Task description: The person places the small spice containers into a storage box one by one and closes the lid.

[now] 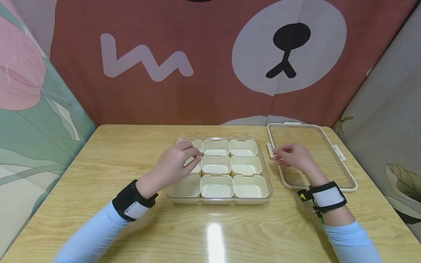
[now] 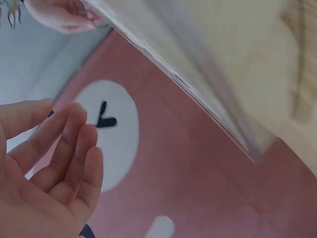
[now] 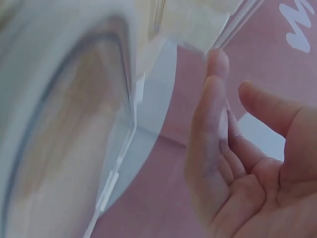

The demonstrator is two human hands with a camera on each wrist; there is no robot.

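Observation:
A clear plastic box (image 1: 220, 201) rests on the table, filled with small cream bins (image 1: 216, 164) in three rows of three. My left hand (image 1: 178, 162) hovers over the left column and partly hides the bins there. Its fingers bend loosely around nothing, as the left wrist view shows this hand (image 2: 54, 168) with a bare palm. To the right lies a clear lid (image 1: 351, 188) with a white rim and side clips. Over its left edge hangs my right hand (image 1: 296, 158). Thumb and fingers of this hand (image 3: 242, 163) stand apart in the right wrist view, holding nothing.
The wooden table (image 1: 126, 151) ends at a fabric backdrop (image 1: 209, 100) with a bear's face. Printed fabric also hangs at the left and right sides. Between box and lid runs a narrow strip of bare wood.

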